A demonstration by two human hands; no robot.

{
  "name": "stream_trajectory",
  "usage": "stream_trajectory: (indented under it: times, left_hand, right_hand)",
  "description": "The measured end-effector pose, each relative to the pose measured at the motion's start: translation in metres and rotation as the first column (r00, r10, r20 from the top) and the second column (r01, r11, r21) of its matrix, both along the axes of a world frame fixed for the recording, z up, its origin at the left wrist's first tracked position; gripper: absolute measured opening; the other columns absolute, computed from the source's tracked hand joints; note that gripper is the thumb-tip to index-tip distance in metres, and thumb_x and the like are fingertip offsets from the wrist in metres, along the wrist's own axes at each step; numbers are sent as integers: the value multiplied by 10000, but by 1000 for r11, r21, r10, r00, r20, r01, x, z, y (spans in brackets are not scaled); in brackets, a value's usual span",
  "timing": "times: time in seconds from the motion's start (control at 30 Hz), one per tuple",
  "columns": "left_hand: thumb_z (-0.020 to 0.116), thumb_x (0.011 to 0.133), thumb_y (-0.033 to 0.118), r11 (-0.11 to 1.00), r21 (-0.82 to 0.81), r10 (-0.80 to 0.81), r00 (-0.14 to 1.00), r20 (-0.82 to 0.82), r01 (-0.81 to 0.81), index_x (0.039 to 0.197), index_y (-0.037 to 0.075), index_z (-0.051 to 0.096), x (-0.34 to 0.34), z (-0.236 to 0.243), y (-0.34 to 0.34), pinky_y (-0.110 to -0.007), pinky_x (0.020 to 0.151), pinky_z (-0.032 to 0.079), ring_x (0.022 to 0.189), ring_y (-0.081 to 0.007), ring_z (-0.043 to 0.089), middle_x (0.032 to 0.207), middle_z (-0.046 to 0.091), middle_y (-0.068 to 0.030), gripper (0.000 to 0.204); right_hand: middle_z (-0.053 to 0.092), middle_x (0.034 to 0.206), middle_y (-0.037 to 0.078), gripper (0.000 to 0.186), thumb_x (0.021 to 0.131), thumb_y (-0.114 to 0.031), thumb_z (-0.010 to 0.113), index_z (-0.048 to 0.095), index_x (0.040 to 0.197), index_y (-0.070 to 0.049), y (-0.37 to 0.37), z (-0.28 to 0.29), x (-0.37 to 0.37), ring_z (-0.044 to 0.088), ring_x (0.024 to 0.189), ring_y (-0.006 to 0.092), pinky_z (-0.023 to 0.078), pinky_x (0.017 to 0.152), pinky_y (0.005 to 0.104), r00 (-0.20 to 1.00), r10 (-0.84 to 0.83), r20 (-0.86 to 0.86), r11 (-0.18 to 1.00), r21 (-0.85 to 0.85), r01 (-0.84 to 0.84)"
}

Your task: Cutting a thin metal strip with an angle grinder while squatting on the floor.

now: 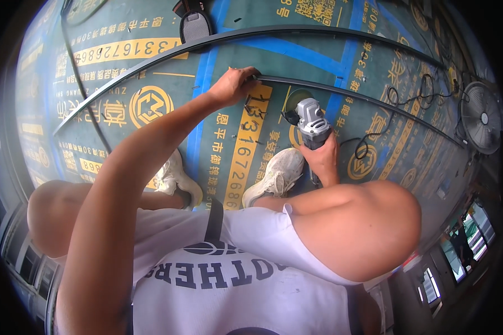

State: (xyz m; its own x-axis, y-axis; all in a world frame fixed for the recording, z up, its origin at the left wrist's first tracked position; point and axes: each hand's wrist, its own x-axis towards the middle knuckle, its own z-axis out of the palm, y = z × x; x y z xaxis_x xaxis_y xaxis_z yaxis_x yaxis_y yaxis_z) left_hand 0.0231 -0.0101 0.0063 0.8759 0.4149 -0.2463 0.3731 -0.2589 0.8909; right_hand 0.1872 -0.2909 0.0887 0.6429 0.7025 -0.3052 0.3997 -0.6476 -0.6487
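Person crouched on printed floor sheeting, grinder in one hand, metal strip under the other.

The grey angle grinder (pixel 310 124) sat just right of centre, the right hand (pixel 321 155) clamped around its body, disc toward eleven o'clock. At eleven o'clock from it the left hand (pixel 235 85) was closed over the end of a dark metal strip (pixel 363 99), which ran off toward three o'clock. White shoes (pixel 276 174) stood at six o'clock; a floor fan (pixel 482 117) at three o'clock.
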Motion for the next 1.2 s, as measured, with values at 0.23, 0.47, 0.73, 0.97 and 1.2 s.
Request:
stream_trajectory:
  times: [0.23, 0.47, 0.73, 0.97, 1.2]
  left_hand:
    - [638, 966, 151, 977, 167, -124, 991, -59, 132, 1263, 41, 642, 1, 1, 6, -480, 842, 580, 959, -423, 705, 1077, 716, -195, 316]
    - [620, 966, 118, 868, 336, -338, 931, -142, 366, 1078, 50, 735, 70, 7, 61, -464, 782, 596, 884, -407, 719, 953, 740, -183, 175]
    - [704, 965, 414, 659, 370, -570, 756, -322, 655, 1243, 68, 706, 199, 25, -12, -476, 897, 583, 1033, -370, 735, 1051, 769, -172, 444]
    - [633, 992, 244, 348, -5, -844, 311, -437, 937, 1147, -44, 687, 241, 0, -51, -453, 756, 602, 864, -283, 774, 1049, 773, -153, 332]
    - [613, 1059, 205, 516, -419, -849, 382, -364, 747, 1228, 7, 610, 237, 0, -43, -414, 702, 620, 759, -217, 763, 944, 747, -104, 260]
  right_hand:
    - [722, 1064, 230, 666, 653, -180, 884, 601, 1230, -7, -8, -2, 19, 700, 981, 450, 544, 877, 505, 998, -31, 59, 999, 15, 30]
    - [728, 1027, 235, 572, 667, -170, 873, 602, 1148, -22, -20, 13, 8, 701, 965, 471, 548, 832, 519, 994, -100, 46, 995, -11, 100]
    - [728, 937, 257, 593, 668, -189, 893, 585, 1143, -16, -27, -3, -10, 701, 907, 496, 565, 765, 534, 995, 104, 0, 983, -149, -103]
    - [719, 1006, 277, 617, 726, -200, 867, 522, 1205, -21, 4, -11, -20, 693, 955, 503, 553, 818, 563, 983, 173, -63, 959, -214, -183]
    - [707, 941, 284, 558, 758, -196, 863, 515, 1147, 1, 21, -7, -25, 703, 905, 497, 561, 784, 546, 972, 197, -127, 949, -223, -222]
